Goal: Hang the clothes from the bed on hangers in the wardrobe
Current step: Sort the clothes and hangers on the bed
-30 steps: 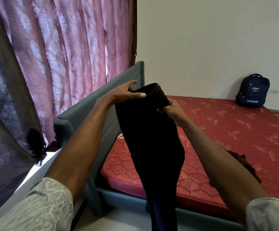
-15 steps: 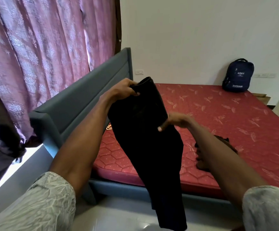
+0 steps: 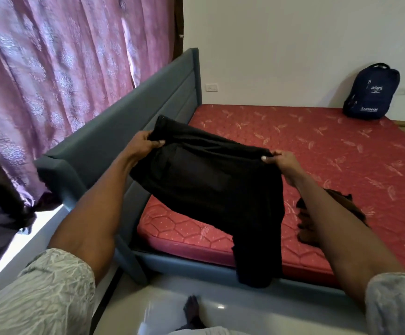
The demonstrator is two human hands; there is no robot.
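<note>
I hold a pair of black trousers (image 3: 211, 187) spread out in the air above the near corner of the bed. My left hand (image 3: 145, 143) grips one end of the top edge, fingers curled over the cloth. My right hand (image 3: 280, 160) pinches the other end. The rest of the garment hangs down past the bed's front edge. A second dark garment (image 3: 305, 228) lies on the red mattress (image 3: 317, 146), partly hidden behind my right forearm. No hanger or wardrobe is in view.
The grey-blue headboard (image 3: 128, 131) runs along the left, with pink curtains (image 3: 58, 56) behind it. A navy backpack (image 3: 370, 93) leans on the far wall at the mattress corner. My bare foot (image 3: 193, 313) stands on the white floor by the bed frame.
The trousers hung down in a narrow fold; now my hands have moved apart and stretch the top edge wide. My right hand shifted right. The view tilted down.
</note>
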